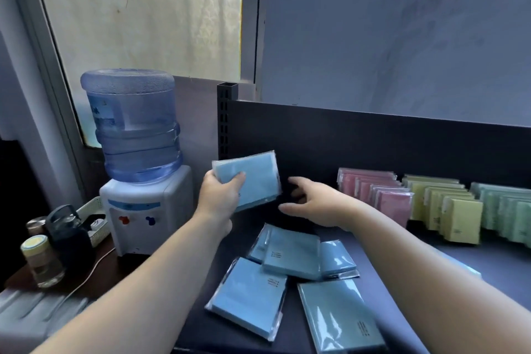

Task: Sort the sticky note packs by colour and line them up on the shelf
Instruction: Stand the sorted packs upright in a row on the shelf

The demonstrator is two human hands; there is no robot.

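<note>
Blue packs [291, 253]: five loose | left hand [219, 195] grips one | right hand [319, 204] fingers [298, 182] spread, empty

No wording coming through legibly, small dark print showing on the blue sticky note packs [291, 257] lying on the shelf [488, 264], too tiny to read, a similar mark sitting on a yellow pack [462, 221], a label [105, 113] wrapping the water bottle [138, 138], blurring out

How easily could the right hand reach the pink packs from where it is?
Probably easily: the right hand is open and empty, just left of the pink packs, with only bare shelf between them.
</note>
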